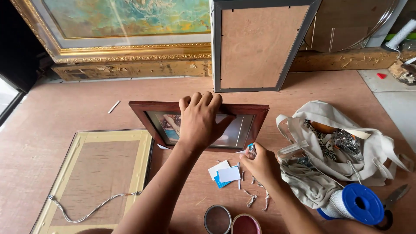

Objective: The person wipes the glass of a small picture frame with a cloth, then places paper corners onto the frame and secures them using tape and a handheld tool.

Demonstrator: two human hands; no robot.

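Brown wooden desk (303, 93): left hand (200, 122) grips the red-brown wooden picture frame (143, 113) upright; right hand (260, 164) pinches a small blue-white piece (251, 147), seemingly not yet fitted.

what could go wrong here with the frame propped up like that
1. The red-brown frame stands tilted on the table, steadied only by the left hand on its top edge; if that hand shifts, it may tip and its glass could crack.
2. The right hand pinches a small piece at the frame's lower corner; it might slip among the loose metal bits.
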